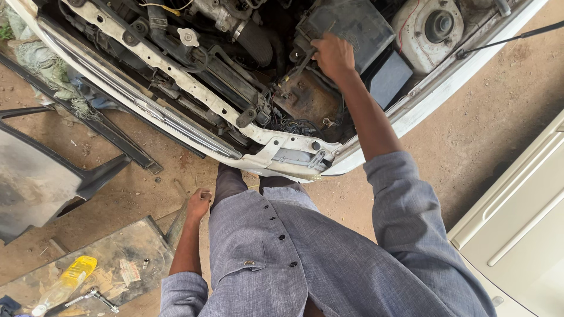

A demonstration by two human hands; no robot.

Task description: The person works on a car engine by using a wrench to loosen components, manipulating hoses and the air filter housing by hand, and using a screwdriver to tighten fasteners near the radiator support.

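standing over the open engine bay (235, 76) of a white car (446, 88); right hand (333, 56) clenched around a dark tool handle (298, 66) beside the black box (352, 26). left hand (198, 203) loosely curled at the thigh, holding nothing visible.

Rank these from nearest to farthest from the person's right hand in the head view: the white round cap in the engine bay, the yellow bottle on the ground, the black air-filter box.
From the right hand:
1. Black air-filter box, right beside the hand, just above it.
2. White round cap, further to the left in the engine bay.
3. Yellow bottle, far off on the ground, lower left.
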